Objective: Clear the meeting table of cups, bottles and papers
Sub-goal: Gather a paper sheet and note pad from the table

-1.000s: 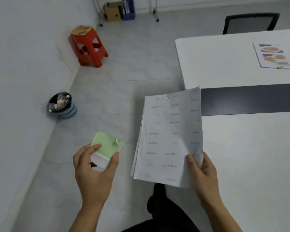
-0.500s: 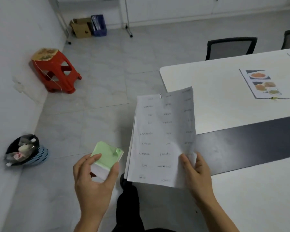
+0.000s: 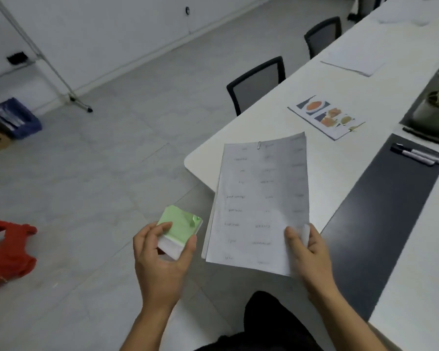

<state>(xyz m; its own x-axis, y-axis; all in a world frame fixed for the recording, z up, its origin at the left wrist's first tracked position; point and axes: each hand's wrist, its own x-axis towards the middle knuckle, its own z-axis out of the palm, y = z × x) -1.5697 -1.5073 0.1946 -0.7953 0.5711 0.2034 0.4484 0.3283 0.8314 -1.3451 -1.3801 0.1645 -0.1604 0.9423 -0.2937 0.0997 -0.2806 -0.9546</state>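
Clipped papers (image 3: 259,198), print too blurred to read, are held before the table (image 3: 264,125) corner, lower edge pinched by the right hand (image 3: 312,254). The left hand (image 3: 160,262) grips a green-topped pad (image 3: 179,228). Farther off, a picture leaflet (image 3: 326,116) lies on the table.

View: one wide-angle camera, worn on the head.
Position: set above the near end of the white table (image 3: 365,79).
Direction: aimed forward and down, tilted; floor (image 3: 112,173) is framed left, table right, wall (image 3: 99,34) far.
Nearness: left hand (image 3: 162,259) and right hand (image 3: 312,254) are seen close.
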